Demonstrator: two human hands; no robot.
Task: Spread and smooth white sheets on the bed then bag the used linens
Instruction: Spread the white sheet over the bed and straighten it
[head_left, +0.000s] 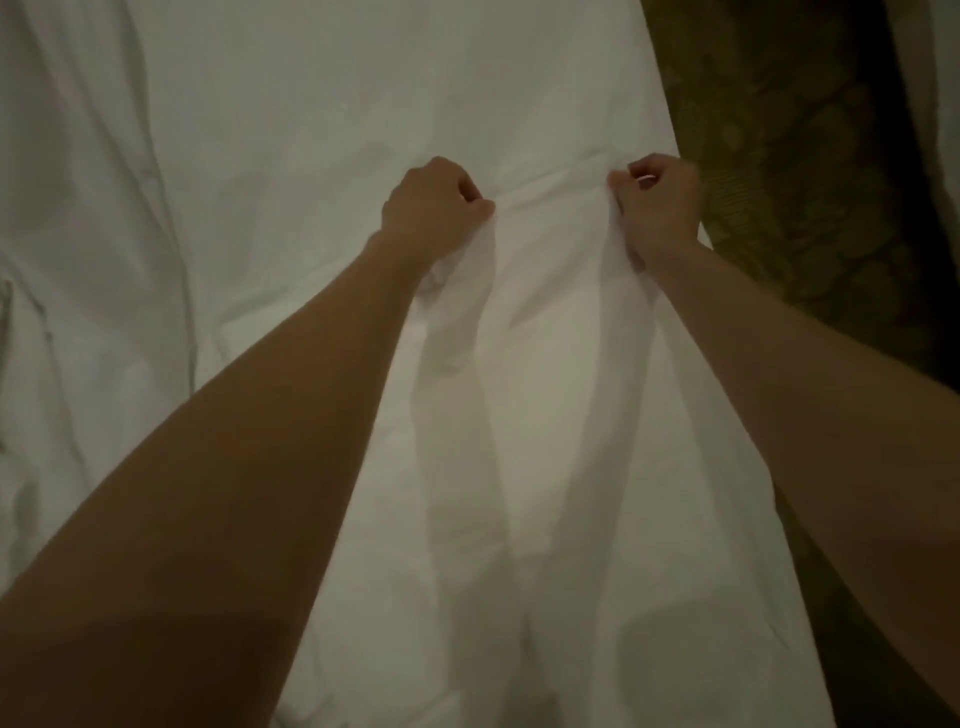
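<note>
1. Forearms, bare, enter from the lower corners and reach forward over the bed (311, 104); they are the nearest elements in view.
2. Left hand (434, 205): fingers (470, 189) curled tight into a fist, gripping a bunched fold of the white sheet (519, 415), which trails back from the fist toward the camera.
3. Right hand (660, 205): fingers (641, 174) likewise curled, pinching a second gather of the same sheet, near the right edge of the bed.
4. Sheet between the two fists: drawn fairly flat, with a shallow ridge running from one hand to the other; below the hands it hangs in long soft folds.
5. Handling, as judged: the cloth appears thin, light and limp, without stiffness, and not fragile. It probably slips through a loose hold, so a full-fist grip at the hem or edge, hands set apart, suits it best.
6. Surroundings: creased white bedding (78, 260) lies at left; a dark patterned carpet (805, 182) borders the bed at right.
</note>
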